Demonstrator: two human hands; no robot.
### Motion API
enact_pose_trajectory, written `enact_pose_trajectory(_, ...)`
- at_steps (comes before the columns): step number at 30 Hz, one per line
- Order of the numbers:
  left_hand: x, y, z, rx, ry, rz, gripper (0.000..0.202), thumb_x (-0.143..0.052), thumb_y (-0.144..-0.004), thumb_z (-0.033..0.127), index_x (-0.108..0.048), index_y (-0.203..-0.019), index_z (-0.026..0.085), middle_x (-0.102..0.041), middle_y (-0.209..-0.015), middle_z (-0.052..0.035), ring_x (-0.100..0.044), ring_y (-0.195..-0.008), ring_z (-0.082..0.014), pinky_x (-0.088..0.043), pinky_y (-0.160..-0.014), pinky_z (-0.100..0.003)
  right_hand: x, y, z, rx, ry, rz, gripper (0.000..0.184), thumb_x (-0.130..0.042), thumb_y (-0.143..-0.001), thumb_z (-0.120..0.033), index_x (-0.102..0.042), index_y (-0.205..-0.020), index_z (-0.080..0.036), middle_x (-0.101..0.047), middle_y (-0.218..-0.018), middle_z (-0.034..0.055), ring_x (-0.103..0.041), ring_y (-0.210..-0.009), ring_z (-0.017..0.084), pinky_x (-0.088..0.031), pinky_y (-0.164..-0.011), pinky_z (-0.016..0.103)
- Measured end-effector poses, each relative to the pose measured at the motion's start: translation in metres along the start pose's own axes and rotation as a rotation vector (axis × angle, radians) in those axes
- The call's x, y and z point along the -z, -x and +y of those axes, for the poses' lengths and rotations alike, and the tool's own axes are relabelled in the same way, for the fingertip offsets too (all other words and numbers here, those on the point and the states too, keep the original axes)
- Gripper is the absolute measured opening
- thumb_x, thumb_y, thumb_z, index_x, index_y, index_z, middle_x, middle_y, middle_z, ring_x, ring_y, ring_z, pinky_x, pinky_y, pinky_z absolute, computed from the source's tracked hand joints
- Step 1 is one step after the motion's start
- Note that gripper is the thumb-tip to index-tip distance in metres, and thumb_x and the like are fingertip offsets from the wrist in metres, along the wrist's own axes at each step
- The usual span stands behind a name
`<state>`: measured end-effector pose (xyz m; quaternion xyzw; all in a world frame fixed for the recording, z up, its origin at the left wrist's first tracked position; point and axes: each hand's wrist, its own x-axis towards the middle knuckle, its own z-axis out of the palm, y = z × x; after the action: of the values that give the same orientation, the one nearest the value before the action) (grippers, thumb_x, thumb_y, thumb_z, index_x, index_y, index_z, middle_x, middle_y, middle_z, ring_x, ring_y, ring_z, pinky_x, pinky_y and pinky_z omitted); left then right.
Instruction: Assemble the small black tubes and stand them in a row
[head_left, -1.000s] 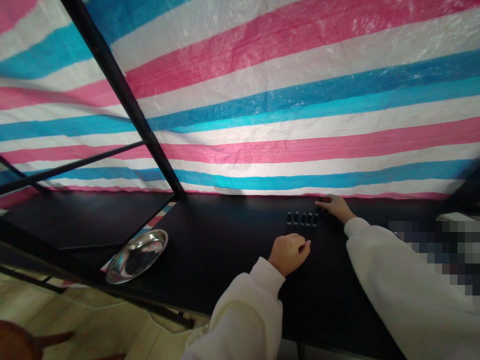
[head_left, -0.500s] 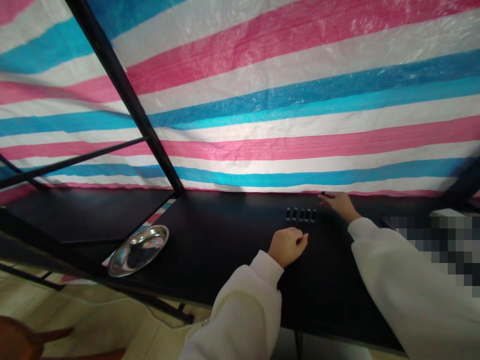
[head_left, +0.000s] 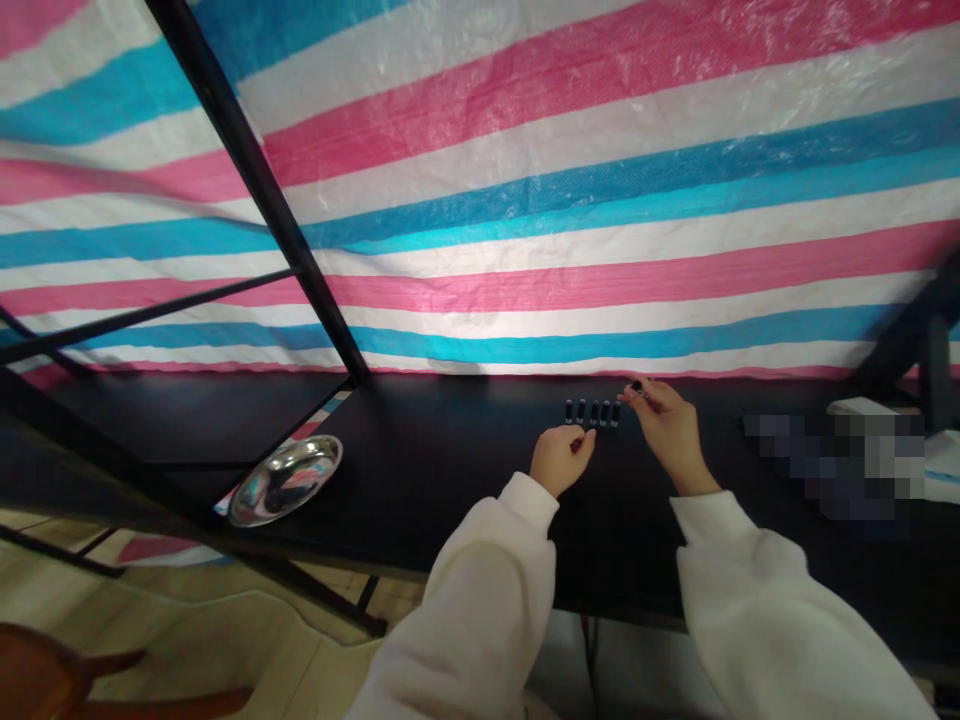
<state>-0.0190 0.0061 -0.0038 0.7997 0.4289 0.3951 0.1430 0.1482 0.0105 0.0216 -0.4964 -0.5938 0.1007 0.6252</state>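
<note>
A short row of several small black cylinders (head_left: 592,412) stands on the black table (head_left: 450,470), close to the striped tarp. My right hand (head_left: 667,425) is raised just right of the row and pinches one more small black piece (head_left: 637,386) between its fingertips. My left hand (head_left: 560,456) rests on the table just in front of the row's left end, curled into a loose fist; nothing shows in it. Both arms wear white sleeves.
A shiny metal dish (head_left: 285,479) sits at the table's left front corner. A black slanted frame post (head_left: 255,190) rises from the table's back left. The pink, blue and white tarp (head_left: 600,200) hangs behind. A white object (head_left: 862,407) lies at far right.
My right hand lifted from the table at the back, came toward me and now holds a small black piece up. My left hand slid a little closer to the row. The view shifted slightly.
</note>
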Motion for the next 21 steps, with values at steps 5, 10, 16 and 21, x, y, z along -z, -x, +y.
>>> enact_pose_trajectory(5, 0.000, -0.001, 0.001, 0.056, 0.091, 0.016, 0.035, -0.040, -0.085, 0.039, -0.053, -0.064, 0.015, -0.044, -0.052, 0.0027, -0.039, -0.048, -0.0067, -0.029, -0.050, -0.019, -0.009, 0.018, 0.004, 0.387, 0.223, -0.144, 0.030, -0.045, -0.085, -0.024, -0.062, -0.109, -0.021, -0.056, -0.095, 0.0085, -0.058, -0.084, 0.016, -0.050, -0.076, 0.030)
enact_pose_trajectory(10, 0.003, 0.000, 0.004, 0.056, 0.197, 0.017, 0.038, -0.034, -0.087, 0.043, -0.055, -0.075, 0.015, -0.046, -0.052, 0.0027, -0.042, -0.048, -0.0071, -0.030, -0.050, -0.019, -0.011, 0.023, 0.006, 0.501, 0.255, -0.235, 0.034, -0.040, -0.086, -0.018, -0.058, -0.115, -0.024, -0.053, -0.100, 0.0083, -0.056, -0.087, 0.015, -0.049, -0.078, 0.030)
enact_pose_trajectory(16, 0.002, 0.001, 0.005, 0.047, 0.258, -0.047, 0.037, -0.036, -0.086, 0.045, -0.057, -0.087, 0.015, -0.048, -0.053, 0.0030, -0.045, -0.048, -0.0079, -0.034, -0.051, -0.019, -0.008, 0.023, 0.008, 0.571, 0.312, -0.240, 0.039, -0.040, -0.084, -0.015, -0.053, -0.120, -0.024, -0.054, -0.099, 0.0090, -0.056, -0.088, 0.017, -0.049, -0.078, 0.032)
enact_pose_trajectory(21, -0.003, -0.001, 0.001, 0.050, 0.282, -0.071, 0.037, -0.039, -0.084, 0.046, -0.059, -0.085, 0.014, -0.050, -0.052, 0.0029, -0.046, -0.048, -0.0077, -0.036, -0.052, -0.019, -0.010, 0.024, 0.009, 0.622, 0.322, -0.256, 0.040, -0.040, -0.084, -0.014, -0.054, -0.119, -0.023, -0.054, -0.100, 0.0096, -0.055, -0.090, 0.018, -0.050, -0.079, 0.033)
